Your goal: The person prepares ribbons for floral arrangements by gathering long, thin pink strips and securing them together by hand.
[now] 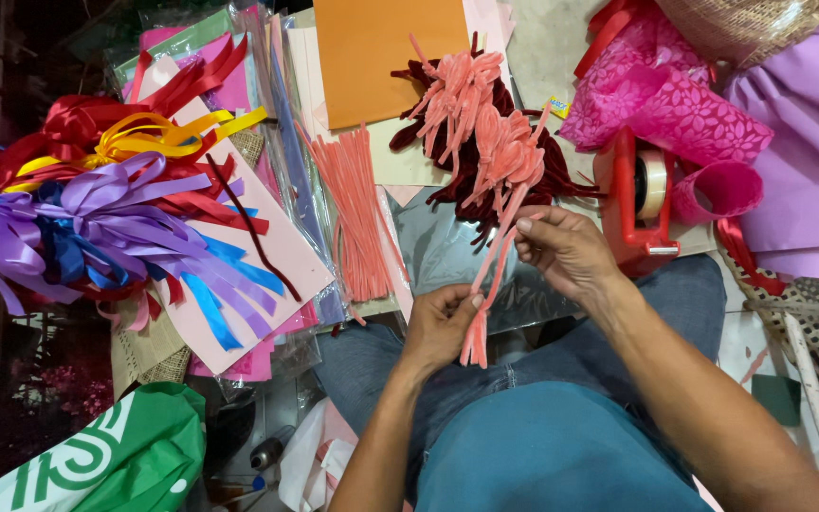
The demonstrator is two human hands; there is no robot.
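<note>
Craft supplies crowd the surface [533,47] above a seated person's denim-clad lap, where both hands work a bunch of pink pipe cleaners [490,275]. Left hand [443,322] closes around the lower stems; right hand [566,248] pinches the bunch higher up with thumb and fingers. Just beyond lie shaped pink pipe cleaners on dark red ones [485,133], a straight pink bundle [357,213], a red tape dispenser [632,204], and ribbon bows [97,209] well to the left.

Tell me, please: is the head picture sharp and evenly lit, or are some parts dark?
Head view: hands and pink stems are sharp and bright; ribbons are well lit; the left edge and lower left corner fall into deep shadow.
</note>
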